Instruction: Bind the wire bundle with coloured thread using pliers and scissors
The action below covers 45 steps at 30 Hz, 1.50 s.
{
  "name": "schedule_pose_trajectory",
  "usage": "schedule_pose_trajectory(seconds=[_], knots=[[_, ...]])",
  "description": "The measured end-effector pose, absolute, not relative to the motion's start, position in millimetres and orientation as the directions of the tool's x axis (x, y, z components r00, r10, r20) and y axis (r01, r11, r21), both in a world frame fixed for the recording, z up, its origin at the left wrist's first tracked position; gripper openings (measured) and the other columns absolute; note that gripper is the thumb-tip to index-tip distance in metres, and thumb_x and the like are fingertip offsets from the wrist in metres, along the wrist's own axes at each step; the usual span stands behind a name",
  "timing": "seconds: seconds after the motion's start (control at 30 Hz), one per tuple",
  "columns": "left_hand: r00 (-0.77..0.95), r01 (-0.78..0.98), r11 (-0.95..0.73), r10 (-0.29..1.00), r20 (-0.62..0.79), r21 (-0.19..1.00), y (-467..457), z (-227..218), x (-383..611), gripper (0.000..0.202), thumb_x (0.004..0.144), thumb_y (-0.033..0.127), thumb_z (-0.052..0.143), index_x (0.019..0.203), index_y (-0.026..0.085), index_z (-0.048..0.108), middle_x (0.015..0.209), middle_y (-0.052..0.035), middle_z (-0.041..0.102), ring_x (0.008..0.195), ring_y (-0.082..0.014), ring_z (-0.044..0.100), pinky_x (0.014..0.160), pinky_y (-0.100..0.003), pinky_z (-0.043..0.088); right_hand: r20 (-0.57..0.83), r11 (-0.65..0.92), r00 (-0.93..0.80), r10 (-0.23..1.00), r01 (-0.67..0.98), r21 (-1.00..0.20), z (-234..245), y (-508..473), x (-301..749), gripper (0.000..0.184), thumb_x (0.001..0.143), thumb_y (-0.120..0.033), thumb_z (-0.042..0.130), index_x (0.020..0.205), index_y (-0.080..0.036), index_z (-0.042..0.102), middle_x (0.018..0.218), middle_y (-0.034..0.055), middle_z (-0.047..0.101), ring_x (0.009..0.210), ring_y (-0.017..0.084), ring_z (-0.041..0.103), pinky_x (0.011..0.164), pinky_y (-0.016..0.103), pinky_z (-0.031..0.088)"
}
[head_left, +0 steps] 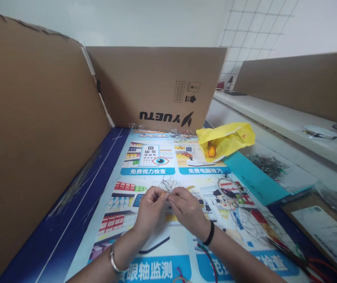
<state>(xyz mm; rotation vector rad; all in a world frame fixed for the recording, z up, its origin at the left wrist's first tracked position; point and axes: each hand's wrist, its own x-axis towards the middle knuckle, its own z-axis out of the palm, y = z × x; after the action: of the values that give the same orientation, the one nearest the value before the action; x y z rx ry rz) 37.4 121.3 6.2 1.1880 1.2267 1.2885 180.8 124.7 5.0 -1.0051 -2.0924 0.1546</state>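
My left hand (151,207) and my right hand (186,208) meet over the middle of a printed poster (162,236) on the table. Both pinch a small orange bead-like piece (164,194) between their fingertips, with thin wire around it. A small tangle of fine wire (168,183) lies just beyond the fingers. A silver bangle is on my left wrist, a black band on my right wrist.
Cardboard walls (38,129) stand at the left and back. A yellow plastic bag (225,138) with something orange inside lies at the back right. A pile of metal wire pieces (267,163) sits on the right, red and green cords (209,259) near the front.
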Motion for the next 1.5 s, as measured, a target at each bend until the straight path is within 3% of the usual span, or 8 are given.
schedule_pose_trajectory(seconds=[0.23, 0.4, 0.63, 0.9, 1.07, 1.5], knots=[[-0.09, 0.125, -0.046, 0.994, 0.058, 0.991, 123.0, 8.1, 36.2, 0.012, 0.076, 0.027, 0.061, 0.072, 0.016, 0.057, 0.064, 0.0011, 0.057, 0.062, -0.0133, 0.051, 0.059, -0.023, 0.041, 0.608, 0.695, -0.381, 0.697, 0.569, -0.44, 1.3, 125.8, 181.8, 0.018, 0.088, -0.012, 0.046, 0.084, -0.018, 0.062, 0.084, 0.0066, 0.057, 0.079, 0.016, 0.054, 0.069, 0.028, 0.049], [-0.104, 0.114, -0.044, 0.993, 0.056, 0.992, 124.7, 7.6, 36.6, 0.012, 0.075, 0.027, 0.061, 0.071, 0.016, 0.056, 0.062, 0.002, 0.055, 0.06, -0.012, 0.048, 0.058, -0.022, 0.04, 0.658, 0.677, -0.302, 0.69, 0.592, -0.438, 3.7, 125.4, 183.0, 0.015, 0.088, -0.014, 0.047, 0.093, -0.018, 0.061, 0.087, 0.0074, 0.059, 0.082, 0.017, 0.056, 0.074, 0.031, 0.05], [-0.107, 0.127, -0.029, 0.993, 0.043, 0.992, 122.9, 9.5, 37.6, 0.013, 0.074, 0.027, 0.061, 0.069, 0.016, 0.055, 0.059, 0.003, 0.052, 0.056, -0.0111, 0.045, 0.055, -0.021, 0.038, 0.62, 0.592, -0.276, 0.734, 0.707, -0.386, 5.8, 125.2, 180.3, 0.013, 0.087, -0.018, 0.051, 0.09, -0.018, 0.063, 0.08, 0.0066, 0.059, 0.076, 0.018, 0.056, 0.066, 0.029, 0.048], [-0.103, 0.09, -0.023, 0.994, 0.032, 0.996, 122.2, 8.6, 37.2, 0.012, 0.072, 0.027, 0.062, 0.068, 0.017, 0.056, 0.058, 0.0032, 0.053, 0.055, -0.0109, 0.046, 0.054, -0.021, 0.037, 0.616, 0.617, -0.279, 0.736, 0.651, -0.443, 3.2, 126.0, 181.0, 0.017, 0.088, -0.017, 0.049, 0.081, -0.019, 0.064, 0.077, 0.0049, 0.058, 0.074, 0.016, 0.056, 0.068, 0.028, 0.048], [-0.103, 0.038, -0.014, 0.994, 0.018, 0.999, 123.7, 5.1, 36.2, 0.013, 0.071, 0.027, 0.064, 0.067, 0.017, 0.057, 0.057, 0.003, 0.054, 0.055, -0.0109, 0.046, 0.053, -0.02, 0.037, 0.623, 0.628, -0.268, 0.735, 0.615, -0.476, 2.4, 125.8, 180.4, 0.013, 0.087, -0.015, 0.05, 0.085, -0.019, 0.062, 0.079, 0.0051, 0.06, 0.076, 0.016, 0.057, 0.069, 0.029, 0.049], [-0.04, -0.004, 0.004, 0.999, -0.004, 1.0, 124.1, 8.8, 34.4, 0.013, 0.074, 0.026, 0.063, 0.068, 0.016, 0.056, 0.057, 0.0034, 0.052, 0.055, -0.0108, 0.046, 0.053, -0.02, 0.037, 0.632, 0.64, -0.268, 0.727, 0.597, -0.483, 6.1, 127.2, 178.4, 0.014, 0.087, -0.014, 0.049, 0.081, -0.019, 0.061, 0.077, 0.0049, 0.06, 0.074, 0.016, 0.058, 0.069, 0.029, 0.049]])
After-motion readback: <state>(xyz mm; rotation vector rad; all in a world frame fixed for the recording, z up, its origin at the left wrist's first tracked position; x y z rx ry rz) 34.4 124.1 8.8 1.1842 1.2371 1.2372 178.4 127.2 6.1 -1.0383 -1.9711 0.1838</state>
